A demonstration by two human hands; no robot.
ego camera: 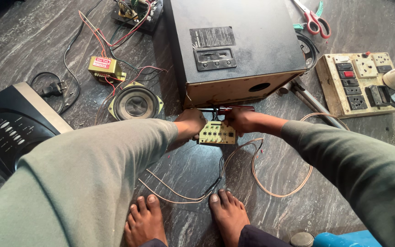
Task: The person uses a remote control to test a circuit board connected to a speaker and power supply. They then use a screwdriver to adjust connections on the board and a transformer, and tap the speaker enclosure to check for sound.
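The left hand (189, 124) grips the small circuit board (216, 133) before the speaker cabinet (234, 50); the right hand (239, 120) grasps a red-handled tool (235, 109); best hold the board steady.

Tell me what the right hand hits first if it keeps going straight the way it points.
The right hand points left across the small circuit board. Going straight on, it would most likely meet the left hand first, which holds the board's other side. Depth between them is hard to judge.

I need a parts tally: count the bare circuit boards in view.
2. One small yellow board is between the left hand and right hand; another board lies at the top, left of the black cabinet. More may be hidden inside.
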